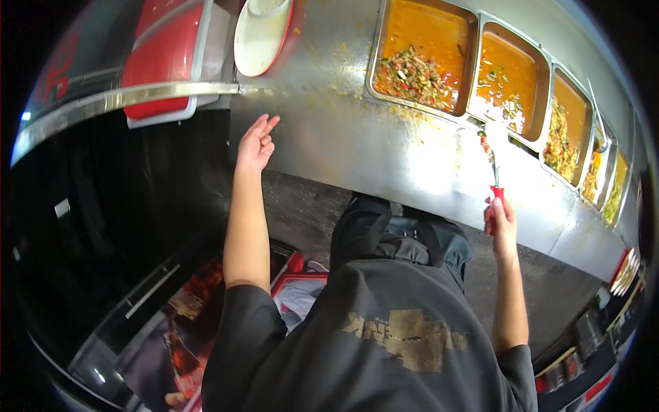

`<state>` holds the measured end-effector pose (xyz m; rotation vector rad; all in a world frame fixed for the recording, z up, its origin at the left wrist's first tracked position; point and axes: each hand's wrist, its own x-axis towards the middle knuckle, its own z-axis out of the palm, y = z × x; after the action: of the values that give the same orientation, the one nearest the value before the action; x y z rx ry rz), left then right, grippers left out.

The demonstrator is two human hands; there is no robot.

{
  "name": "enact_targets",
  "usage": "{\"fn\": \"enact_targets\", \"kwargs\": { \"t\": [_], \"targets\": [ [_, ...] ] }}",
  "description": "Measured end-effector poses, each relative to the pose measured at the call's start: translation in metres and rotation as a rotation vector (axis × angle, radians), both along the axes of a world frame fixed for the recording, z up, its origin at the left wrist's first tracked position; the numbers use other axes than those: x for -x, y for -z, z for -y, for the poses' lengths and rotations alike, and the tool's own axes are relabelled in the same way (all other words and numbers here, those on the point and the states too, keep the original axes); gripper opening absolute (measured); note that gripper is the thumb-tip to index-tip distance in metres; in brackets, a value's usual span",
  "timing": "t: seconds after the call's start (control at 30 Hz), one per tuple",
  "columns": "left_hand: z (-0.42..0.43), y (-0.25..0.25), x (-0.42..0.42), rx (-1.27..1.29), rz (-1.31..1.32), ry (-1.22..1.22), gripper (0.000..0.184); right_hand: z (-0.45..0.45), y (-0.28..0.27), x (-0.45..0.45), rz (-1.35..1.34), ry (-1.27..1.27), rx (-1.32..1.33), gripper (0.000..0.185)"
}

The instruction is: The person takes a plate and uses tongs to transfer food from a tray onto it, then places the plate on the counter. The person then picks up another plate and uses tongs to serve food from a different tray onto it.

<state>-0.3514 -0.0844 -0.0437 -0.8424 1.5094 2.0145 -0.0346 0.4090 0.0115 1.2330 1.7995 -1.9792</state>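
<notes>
Utensil (495, 168) is pointing lengthwise outward, toward the pans (412, 104); right grip (502, 216) is clasping its handle (497, 193), left grip (257, 145) is hovering half-open, empty.

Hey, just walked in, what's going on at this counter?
Someone's right hand holds a red-handled metal utensil, with bits of food at its tip, near a row of metal pans. Those hold orange liquid and chopped food. The left hand is empty, near the edge of the steel counter, which has food spatters on it.
</notes>
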Motion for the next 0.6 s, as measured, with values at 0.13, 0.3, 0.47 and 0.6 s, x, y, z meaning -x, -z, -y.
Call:
{"fn": "enact_targets", "kwargs": {
  "t": [0.13, 0.3, 0.47, 0.6],
  "targets": [
    [0.03, 0.032, 0.103, -0.049, 0.078, -0.054, 0.028, 0.031, -0.008, 0.021, 0.004, 0.17, -0.033, 0.039],
    [0.034, 0.045, 0.178, 0.09, 0.164, 0.005, 0.015, 0.091, -0.004, 0.043, 0.03, 0.293, 0.025, 0.037],
    [0.029, 0.069, 0.197, 0.3, 0.142, 0.068, 0.021, 0.137, -0.006, 0.052, 0.046, 0.339, 0.038, 0.036],
    [0.023, 0.072, 0.19, 0.327, 0.004, 0.097, 0.018, 0.15, -0.01, 0.053, 0.062, 0.355, 0.046, 0.033]
  ]
}}
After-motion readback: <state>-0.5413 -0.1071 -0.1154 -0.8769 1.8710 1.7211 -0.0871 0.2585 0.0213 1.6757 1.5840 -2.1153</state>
